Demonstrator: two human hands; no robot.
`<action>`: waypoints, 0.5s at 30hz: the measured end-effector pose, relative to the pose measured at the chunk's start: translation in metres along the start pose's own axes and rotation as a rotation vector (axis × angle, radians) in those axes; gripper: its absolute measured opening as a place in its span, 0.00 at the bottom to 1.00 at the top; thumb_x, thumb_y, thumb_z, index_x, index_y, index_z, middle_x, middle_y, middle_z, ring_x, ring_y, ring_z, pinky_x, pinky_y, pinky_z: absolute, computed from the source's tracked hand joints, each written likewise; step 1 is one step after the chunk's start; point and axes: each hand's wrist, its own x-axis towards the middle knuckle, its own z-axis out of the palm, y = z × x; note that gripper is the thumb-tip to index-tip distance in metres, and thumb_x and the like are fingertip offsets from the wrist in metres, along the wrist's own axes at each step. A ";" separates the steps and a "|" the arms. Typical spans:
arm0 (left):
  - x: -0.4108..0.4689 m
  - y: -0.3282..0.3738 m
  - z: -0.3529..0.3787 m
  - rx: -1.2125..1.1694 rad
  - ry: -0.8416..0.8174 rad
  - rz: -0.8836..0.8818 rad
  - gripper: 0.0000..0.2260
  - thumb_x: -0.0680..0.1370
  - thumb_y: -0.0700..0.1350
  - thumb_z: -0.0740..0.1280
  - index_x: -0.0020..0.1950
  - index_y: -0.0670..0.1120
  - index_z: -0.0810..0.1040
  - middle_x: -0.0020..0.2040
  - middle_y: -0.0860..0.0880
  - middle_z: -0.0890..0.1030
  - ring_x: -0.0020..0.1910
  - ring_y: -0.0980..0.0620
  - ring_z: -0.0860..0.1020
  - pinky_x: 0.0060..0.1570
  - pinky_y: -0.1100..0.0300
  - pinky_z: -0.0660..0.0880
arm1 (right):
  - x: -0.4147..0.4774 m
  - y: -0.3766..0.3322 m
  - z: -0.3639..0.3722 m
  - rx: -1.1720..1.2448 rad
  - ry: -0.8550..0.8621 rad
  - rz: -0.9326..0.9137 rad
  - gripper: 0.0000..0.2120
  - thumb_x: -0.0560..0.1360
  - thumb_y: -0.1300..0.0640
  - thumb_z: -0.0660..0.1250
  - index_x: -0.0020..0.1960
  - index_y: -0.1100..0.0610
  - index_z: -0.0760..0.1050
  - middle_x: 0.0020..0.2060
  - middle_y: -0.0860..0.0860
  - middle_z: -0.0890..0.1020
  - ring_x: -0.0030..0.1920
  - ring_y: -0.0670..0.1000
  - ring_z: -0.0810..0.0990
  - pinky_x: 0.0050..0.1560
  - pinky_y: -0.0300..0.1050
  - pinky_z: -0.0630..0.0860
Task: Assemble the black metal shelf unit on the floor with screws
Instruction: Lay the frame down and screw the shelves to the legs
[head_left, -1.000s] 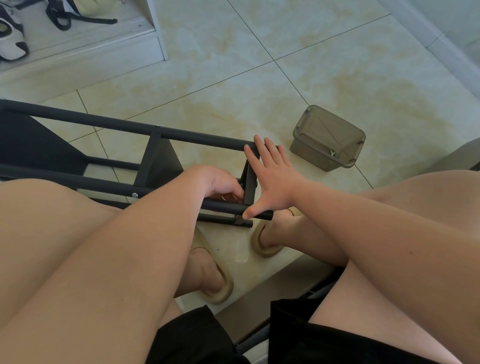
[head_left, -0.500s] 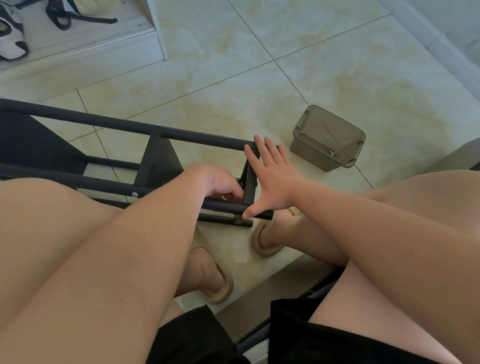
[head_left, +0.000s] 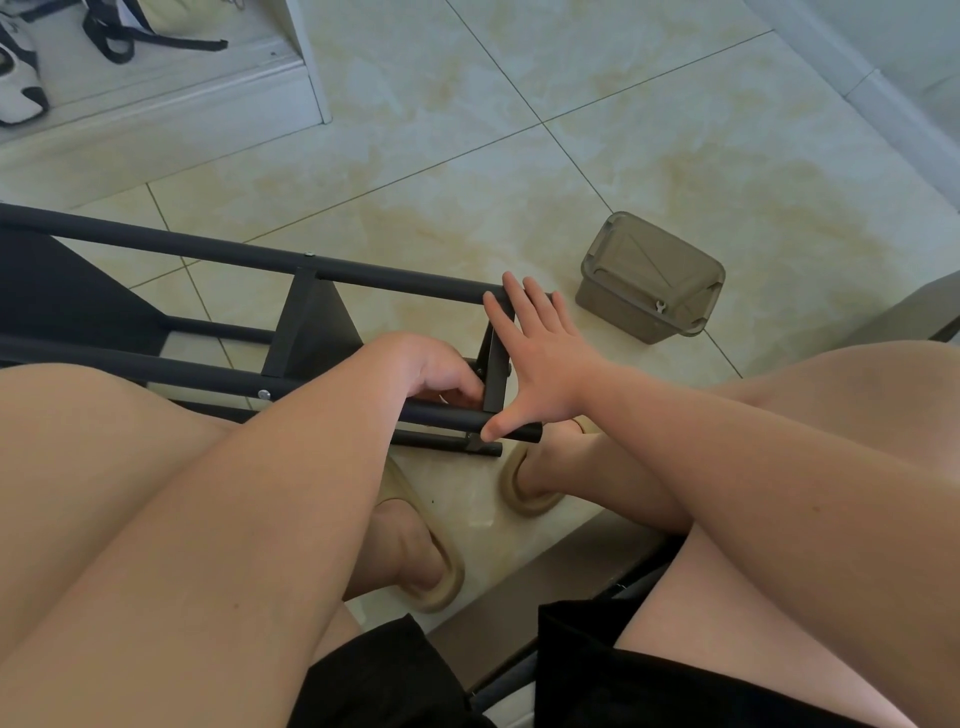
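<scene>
Your right hand (head_left: 540, 364) lies flat, fingers straight, bracing the end bracket (head_left: 494, 382) of the shelf unit (head_left: 389, 275), which lies on its side on the floor. At its 9 o'clock your left hand (head_left: 441, 371) curls inside that bracket, nearer the joint; I cannot tell whether it pinches anything. The unit's long axis runs toward 9–10 o'clock.

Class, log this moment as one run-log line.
stage: working at shelf frame end | left hand: curled beside end bar, grip hidden | right hand: flat, bracing end bar | lidded box: on floor, apart
</scene>
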 end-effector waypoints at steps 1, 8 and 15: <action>0.000 0.001 0.000 0.005 0.002 -0.004 0.11 0.74 0.47 0.73 0.54 0.45 0.85 0.51 0.47 0.85 0.55 0.47 0.81 0.67 0.47 0.72 | 0.000 0.000 0.000 -0.001 0.000 0.000 0.73 0.58 0.21 0.70 0.81 0.56 0.32 0.79 0.60 0.30 0.79 0.62 0.29 0.77 0.59 0.32; 0.000 -0.002 0.000 -0.044 -0.030 0.015 0.12 0.73 0.43 0.71 0.55 0.41 0.85 0.52 0.42 0.85 0.52 0.43 0.80 0.68 0.44 0.72 | -0.001 -0.001 0.000 0.004 0.003 -0.003 0.72 0.59 0.22 0.71 0.81 0.56 0.32 0.79 0.60 0.30 0.79 0.61 0.29 0.77 0.59 0.32; -0.001 0.001 0.002 -0.008 0.018 0.011 0.05 0.75 0.46 0.72 0.44 0.45 0.83 0.43 0.48 0.81 0.45 0.49 0.77 0.55 0.53 0.71 | 0.000 0.000 0.001 -0.005 0.005 0.000 0.73 0.58 0.21 0.70 0.81 0.56 0.32 0.79 0.60 0.31 0.79 0.62 0.30 0.77 0.60 0.32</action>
